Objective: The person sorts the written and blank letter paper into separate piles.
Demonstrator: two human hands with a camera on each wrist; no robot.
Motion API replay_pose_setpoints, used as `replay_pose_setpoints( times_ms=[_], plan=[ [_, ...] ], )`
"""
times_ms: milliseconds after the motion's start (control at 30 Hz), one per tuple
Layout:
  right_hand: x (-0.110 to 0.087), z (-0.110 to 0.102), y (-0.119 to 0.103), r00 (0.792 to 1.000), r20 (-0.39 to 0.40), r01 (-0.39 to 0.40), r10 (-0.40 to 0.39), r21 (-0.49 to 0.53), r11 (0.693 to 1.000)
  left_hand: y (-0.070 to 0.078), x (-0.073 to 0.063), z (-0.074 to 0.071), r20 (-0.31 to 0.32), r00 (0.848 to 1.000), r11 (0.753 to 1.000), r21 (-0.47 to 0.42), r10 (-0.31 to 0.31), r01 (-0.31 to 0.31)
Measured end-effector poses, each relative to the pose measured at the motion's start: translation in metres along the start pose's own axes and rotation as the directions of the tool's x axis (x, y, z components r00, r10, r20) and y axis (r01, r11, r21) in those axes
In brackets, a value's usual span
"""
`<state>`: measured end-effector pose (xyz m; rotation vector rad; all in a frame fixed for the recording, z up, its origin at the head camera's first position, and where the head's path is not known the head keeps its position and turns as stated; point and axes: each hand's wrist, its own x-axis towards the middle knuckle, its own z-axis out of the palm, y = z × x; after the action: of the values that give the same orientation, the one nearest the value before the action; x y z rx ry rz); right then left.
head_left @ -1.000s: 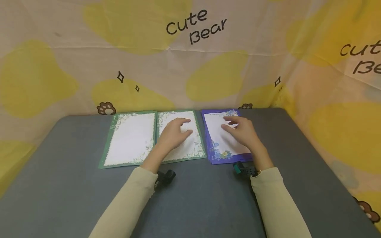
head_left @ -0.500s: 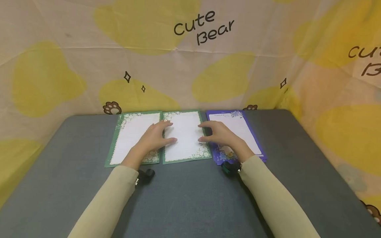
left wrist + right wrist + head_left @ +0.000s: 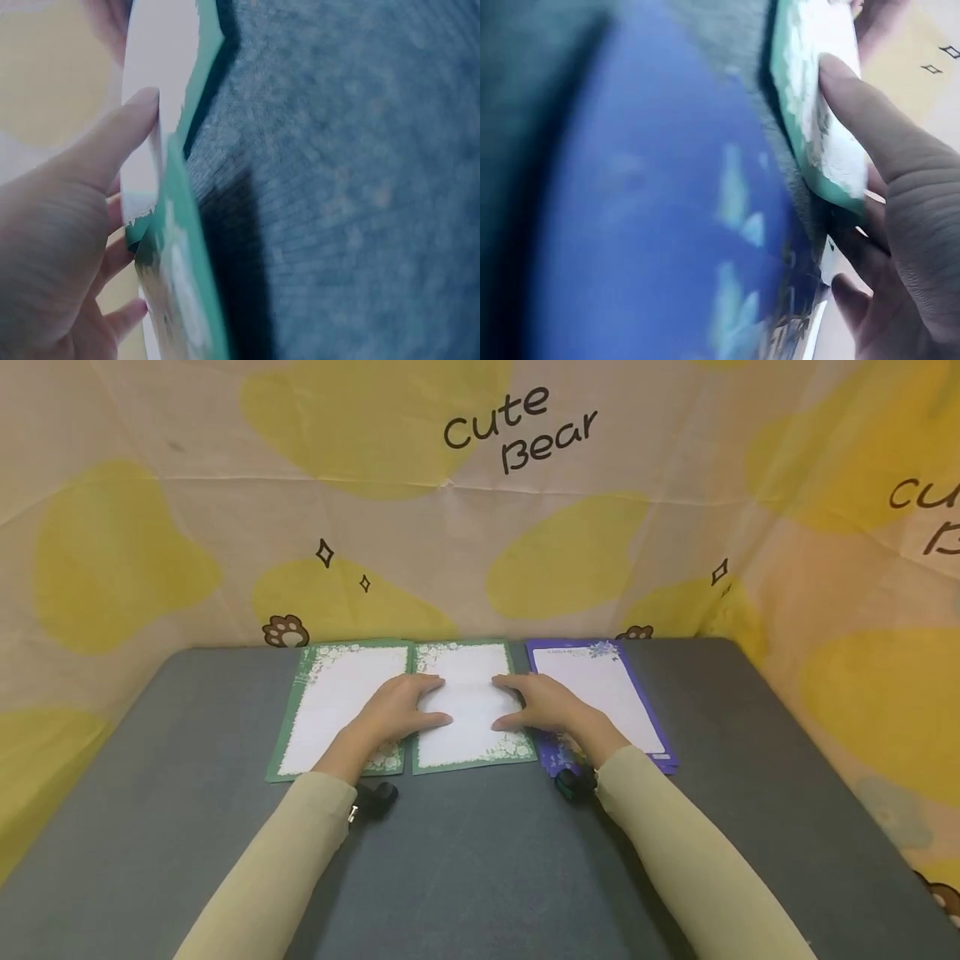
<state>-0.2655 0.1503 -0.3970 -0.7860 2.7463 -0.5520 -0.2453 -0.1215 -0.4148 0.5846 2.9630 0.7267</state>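
Three lots of floral-bordered letter paper lie in a row. The middle green-bordered paper [image 3: 468, 739] sits between my hands. From its left side my left hand [image 3: 393, 706] holds it, with the thumb [image 3: 142, 105] on its face and other fingers curled at its edge. My right hand [image 3: 551, 703] does likewise at the right edge, its thumb [image 3: 844, 75] on the white face; some fingertips are hidden. The left green-bordered paper [image 3: 330, 710] lies beneath my left hand's reach. A purple-bordered paper stack [image 3: 607, 689] is partly covered by my right hand.
The papers rest near the back edge of the grey table [image 3: 457, 860]. Behind them hangs a cloth backdrop [image 3: 420, 552] with yellow patches and lettering; it turns along the right side. A black wrist camera [image 3: 378, 797] hangs under my left wrist, another [image 3: 573, 783] under my right.
Both hands have shifted left; the right hand left the purple stack's middle for the middle paper's right edge. Over the last half second they have lowered slightly onto that paper.
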Motion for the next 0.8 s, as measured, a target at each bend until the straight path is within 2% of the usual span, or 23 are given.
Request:
replay_pose_setpoints(
  times_ms=[167, 267, 333, 433, 467, 533, 600, 667, 700, 800],
  plan=[
    [-0.005, 0.003, -0.001, 0.995, -0.094, 0.010, -0.011, -0.016, 1.000, 0.001, -0.001, 0.000, -0.062, 0.998, 1.000, -0.010, 0.010, -0.010],
    [-0.007, 0.005, -0.003, 0.987, -0.157, 0.019, -0.017, 0.008, 1.000, 0.004, -0.001, 0.000, -0.081, 0.997, 0.999, -0.035, -0.008, 0.006],
    [-0.008, 0.006, -0.005, 0.971, -0.237, -0.001, 0.012, 0.048, 0.999, 0.006, -0.002, 0.000, -0.085, 0.996, 0.998, -0.061, -0.030, 0.025],
    [-0.011, 0.005, -0.008, 0.920, -0.363, -0.085, 0.146, 0.178, 0.980, 0.009, -0.004, -0.001, -0.084, 0.994, 0.992, -0.116, -0.068, 0.058],
    [-0.013, 0.005, -0.009, 0.906, -0.371, -0.115, 0.206, 0.251, 0.961, 0.010, -0.005, -0.001, -0.085, 0.994, 0.989, -0.130, -0.074, 0.063],
    [-0.015, 0.003, -0.010, 0.893, -0.331, -0.146, 0.305, 0.428, 0.892, 0.011, -0.006, -0.002, -0.092, 0.992, 0.985, -0.158, -0.086, 0.070],
    [-0.017, 0.003, -0.011, 0.905, -0.249, -0.154, 0.345, 0.564, 0.811, 0.011, -0.008, -0.002, -0.099, 0.991, 0.981, -0.180, -0.089, 0.070],
    [-0.019, 0.003, -0.012, 0.925, -0.164, -0.151, 0.344, 0.671, 0.726, 0.011, -0.009, -0.003, -0.108, 0.990, 0.977, -0.201, -0.090, 0.067],
    [-0.020, 0.003, -0.012, 0.930, -0.144, -0.143, 0.338, 0.706, 0.694, 0.011, -0.010, -0.003, -0.112, 0.990, 0.975, -0.211, -0.090, 0.064],
    [-0.021, 0.006, -0.013, 0.938, -0.140, -0.112, 0.317, 0.744, 0.659, 0.013, -0.012, -0.004, -0.128, 0.989, 0.972, -0.229, -0.077, 0.046]
  ],
)
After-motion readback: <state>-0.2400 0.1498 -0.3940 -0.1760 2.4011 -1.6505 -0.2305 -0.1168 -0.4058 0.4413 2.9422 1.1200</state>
